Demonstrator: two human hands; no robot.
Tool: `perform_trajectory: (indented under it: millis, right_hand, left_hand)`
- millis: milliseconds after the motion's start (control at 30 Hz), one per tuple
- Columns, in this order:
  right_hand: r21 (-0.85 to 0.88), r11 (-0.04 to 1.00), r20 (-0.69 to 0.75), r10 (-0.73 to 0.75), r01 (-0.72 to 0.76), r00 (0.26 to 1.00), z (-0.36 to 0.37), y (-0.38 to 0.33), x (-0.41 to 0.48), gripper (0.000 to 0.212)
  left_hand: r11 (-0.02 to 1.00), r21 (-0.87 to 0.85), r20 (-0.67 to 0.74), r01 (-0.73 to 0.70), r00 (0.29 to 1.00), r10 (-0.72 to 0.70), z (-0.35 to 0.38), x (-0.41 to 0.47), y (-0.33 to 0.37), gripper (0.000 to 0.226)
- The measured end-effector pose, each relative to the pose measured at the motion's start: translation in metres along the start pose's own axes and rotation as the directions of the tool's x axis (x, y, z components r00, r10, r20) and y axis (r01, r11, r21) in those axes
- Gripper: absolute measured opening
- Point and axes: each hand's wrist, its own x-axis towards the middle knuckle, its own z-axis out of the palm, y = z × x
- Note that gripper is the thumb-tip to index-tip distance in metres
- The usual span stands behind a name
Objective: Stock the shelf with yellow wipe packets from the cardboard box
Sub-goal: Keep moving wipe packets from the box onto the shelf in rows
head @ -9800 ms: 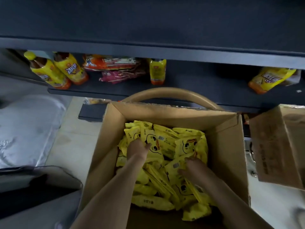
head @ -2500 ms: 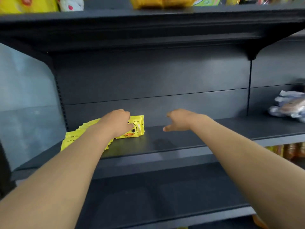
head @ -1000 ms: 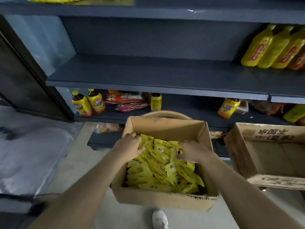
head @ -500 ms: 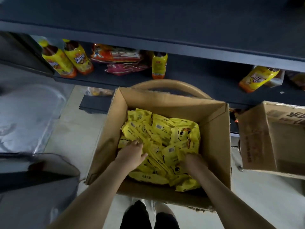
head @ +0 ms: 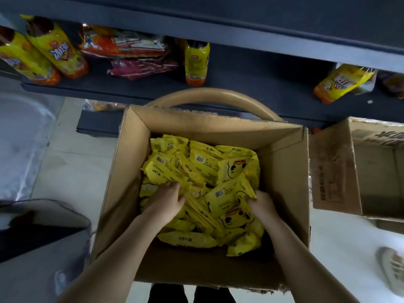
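An open cardboard box [head: 284, 171] stands on the floor below me, holding a loose pile of yellow wipe packets [head: 203, 167] with duck faces. Both my arms reach into it from the near side. My left hand [head: 166, 202] sits at the pile's left, its fingertips dug in and curled among the packets. At the pile's right, my right hand [head: 262, 204] grips the edge of a bunch of packets, with its fingers hidden beneath them. The bunch between my hands is tilted up.
Beyond the box, a dark low shelf [head: 251, 84] carries yellow drink bottles [head: 59, 49] and snack bags [head: 122, 44]. A tan curved rim [head: 214, 95] shows behind the box. A second cardboard box [head: 358, 171] lies to the right. A shoe [head: 391, 267] is at the far right.
Both hands have pushed deeper into the pile and closed in on a bunch of packets. The view has moved nearer the box.
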Motion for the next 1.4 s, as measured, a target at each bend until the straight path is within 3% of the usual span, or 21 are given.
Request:
perform_trajectory:
  millis: [67,167,367,533,667,767,900,1033,1100,1267,1333,1400]
  right_hand:
    - [0.239,0.971,0.02,0.022,-0.026,1.0,-0.008,-0.001,-0.003,0.031]
    - [0.548,0.825,0.072,0.118,-0.138,0.99,-0.013,-0.004,-0.012,0.035]
    - [0.771,0.555,0.169,0.292,-0.311,0.941,-0.001,0.001,-0.023,0.043]
    - [0.866,0.338,0.208,0.427,-0.369,0.88,0.01,0.01,-0.027,0.042]
    - [0.902,0.254,0.219,0.429,-0.35,0.876,0.022,0.014,-0.022,0.038]
    - [0.929,0.127,0.262,0.436,-0.347,0.861,0.034,0.019,-0.014,0.04]
    - [0.938,0.108,0.246,0.462,-0.329,0.852,0.048,0.021,-0.007,0.035]
    - [0.943,0.12,0.213,0.502,-0.311,0.838,0.057,0.019,-0.005,0.042]
    - [0.946,0.121,0.206,0.487,-0.3,0.849,0.059,0.017,-0.006,0.043]
    - [0.947,0.146,0.194,0.453,-0.286,0.87,0.057,0.004,-0.008,0.039]
    - [0.946,0.164,0.181,0.443,-0.278,0.878,0.057,-0.001,-0.009,0.036]
    - [0.952,0.159,0.171,0.438,-0.263,0.882,0.057,-0.003,-0.01,0.033]
  left_hand:
    - [1.0,-0.021,-0.005,-0.012,1.0,0.012,-0.002,0.006,0.004,0.041]
    - [0.998,-0.065,-0.014,-0.02,1.0,0.02,-0.005,0.013,0.011,0.04]
    - [0.974,-0.225,0.025,0.012,1.0,-0.007,-0.007,0.031,0.028,0.032]
    - [0.834,-0.533,0.098,0.141,0.99,-0.104,0.006,0.061,0.054,0.027]
    - [0.609,-0.774,0.092,0.175,0.982,-0.165,0.025,0.091,0.08,0.036]
    - [0.606,-0.771,0.127,0.195,0.98,-0.155,0.043,0.111,0.089,0.037]
    - [0.632,-0.742,0.221,0.223,0.972,-0.082,0.07,0.126,0.087,0.033]
    - [0.586,-0.787,0.149,0.196,0.981,-0.127,0.082,0.131,0.083,0.025]
    - [0.497,-0.85,0.12,0.173,0.983,-0.137,0.077,0.126,0.078,0.01]
    - [0.078,-0.982,0.15,0.174,0.957,-0.247,0.05,0.113,0.057,0.005]
    - [-0.092,-0.971,0.237,0.22,0.934,-0.266,0.044,0.113,0.052,0.04]
    - [-0.201,-0.955,0.269,0.217,0.921,-0.281,0.044,0.119,0.051,0.048]
